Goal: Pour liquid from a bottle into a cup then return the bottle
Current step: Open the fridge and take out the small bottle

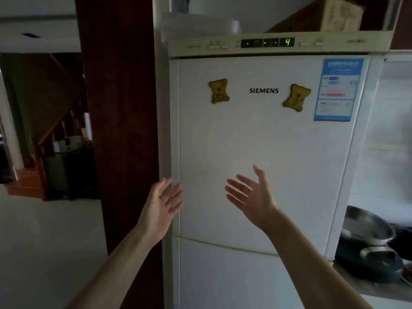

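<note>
A white fridge [256, 141] with its upper door closed fills the middle of the view. No bottle or cup shows. My left hand [160, 206] is raised with fingers spread, its fingertips at the left edge of the upper door. My right hand [252, 197] is held up in front of the door, palm turned left, fingers straight and apart, holding nothing.
A dark wooden pillar [120, 130] stands just left of the fridge. Metal pans and a bowl [367, 233] sit on a counter at the lower right. A cardboard box [323, 16] lies on top of the fridge. Two bear magnets [219, 91] are on the door.
</note>
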A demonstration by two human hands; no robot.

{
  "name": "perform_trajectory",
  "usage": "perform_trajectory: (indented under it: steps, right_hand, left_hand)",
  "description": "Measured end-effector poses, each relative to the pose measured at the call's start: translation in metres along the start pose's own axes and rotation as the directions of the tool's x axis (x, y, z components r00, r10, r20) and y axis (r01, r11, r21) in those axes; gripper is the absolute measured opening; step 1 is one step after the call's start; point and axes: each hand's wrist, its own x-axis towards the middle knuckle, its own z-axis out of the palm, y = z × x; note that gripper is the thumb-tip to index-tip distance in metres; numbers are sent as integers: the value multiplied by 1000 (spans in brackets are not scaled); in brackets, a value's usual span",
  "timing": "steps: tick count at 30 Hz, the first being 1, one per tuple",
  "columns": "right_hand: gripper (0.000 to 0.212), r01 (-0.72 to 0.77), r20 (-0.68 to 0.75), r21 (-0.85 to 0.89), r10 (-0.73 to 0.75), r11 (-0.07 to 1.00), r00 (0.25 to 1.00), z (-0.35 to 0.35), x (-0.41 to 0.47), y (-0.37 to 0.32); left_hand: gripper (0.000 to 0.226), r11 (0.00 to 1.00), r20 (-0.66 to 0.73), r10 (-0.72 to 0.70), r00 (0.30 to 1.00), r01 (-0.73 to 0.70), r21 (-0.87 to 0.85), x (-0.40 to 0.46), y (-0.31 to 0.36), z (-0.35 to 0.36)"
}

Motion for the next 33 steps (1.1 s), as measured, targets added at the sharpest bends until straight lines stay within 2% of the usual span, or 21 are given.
perform_trajectory:
  steps: [2, 4, 6, 7, 8, 9, 10, 11, 12, 13, 16, 18, 20, 23, 26, 28, 29, 31, 32, 33]
  right_hand:
    - [50, 77, 15, -310, -76, 948, 997, 33, 20, 1]
    - [43, 219, 108, -599, -193, 770, 975, 71, 43, 4]
    - [50, 355, 231, -782, -291, 512, 928, 103, 68, 7]
    - [54, 411, 309, -845, -316, 343, 897, 117, 79, 8]
    - [57, 443, 389, -889, -319, 116, 864, 129, 92, 7]
    - [58, 472, 502, -865, -312, -171, 807, 141, 104, 8]
    - [58, 464, 623, -752, -277, -469, 731, 151, 115, 11]
    - [56, 428, 722, -586, -204, -688, 662, 162, 126, 12]
    - [54, 378, 774, -422, -111, -824, 623, 171, 136, 13]
    - [52, 319, 783, -289, -31, -902, 621, 179, 147, 15]
    - [51, 160, 692, -48, 83, -986, 717, 193, 169, 13]
    - [56, 88, 641, 71, 113, -994, 759, 199, 174, 12]
    - [60, 51, 622, 124, 117, -991, 775, 200, 177, 18]
    - [59, -3, 604, 164, 99, -986, 790, 199, 177, 27]
    - [56, -43, 556, 164, 56, -986, 829, 206, 172, 37]
    - [52, -32, 620, 148, 67, -988, 782, 207, 157, 39]
    - [51, -10, 686, 137, 87, -991, 722, 203, 146, 38]
    - [48, 94, 843, 65, 105, -993, 528, 193, 114, 36]
    - [47, 129, 876, 24, 83, -991, 475, 191, 90, 38]
    - [46, 138, 880, -16, 52, -990, 471, 191, 65, 41]
  left_hand:
    - [50, 984, 0, 99, 995, -98, 151, 23, 2, -8]
    - [65, 907, 13, 168, 986, -160, 389, 51, 4, -15]
    - [85, 791, -24, 194, 981, -142, 596, 80, 6, -21]
    - [94, 731, -33, 213, 976, -137, 669, 94, 8, -25]
    - [103, 673, -29, 237, 971, -143, 725, 108, 9, -28]
    - [111, 614, -15, 257, 966, -151, 775, 122, 10, -31]
    - [116, 560, 1, 267, 964, -156, 814, 136, 11, -30]
    - [118, 534, 20, 253, 967, -157, 831, 150, 12, -29]
    - [117, 531, 52, 217, 975, -163, 832, 162, 11, -28]
    - [117, 542, 92, 164, 982, -168, 824, 175, 11, -30]
    - [121, 543, 252, 154, 956, -294, 787, 206, 6, -41]
    - [108, 505, 314, 215, 925, -381, 775, 214, 3, -47]
    - [96, 458, 379, 282, 882, -470, 754, 216, 1, -49]
    - [89, 384, 458, 315, 831, -553, 739, 217, 3, -49]
    - [91, 351, 445, 303, 843, -533, 770, 209, 11, -55]
    - [95, 309, 441, 319, 839, -532, 788, 185, 15, -61]
    - [95, 272, 464, 363, 808, -568, 777, 168, 18, -61]
    - [86, 165, 533, 478, 698, -667, 726, 124, 28, -58]
    - [82, 151, 564, 494, 662, -704, 694, 97, 33, -51]
    - [78, 143, 601, 495, 628, -741, 656, 69, 35, -50]
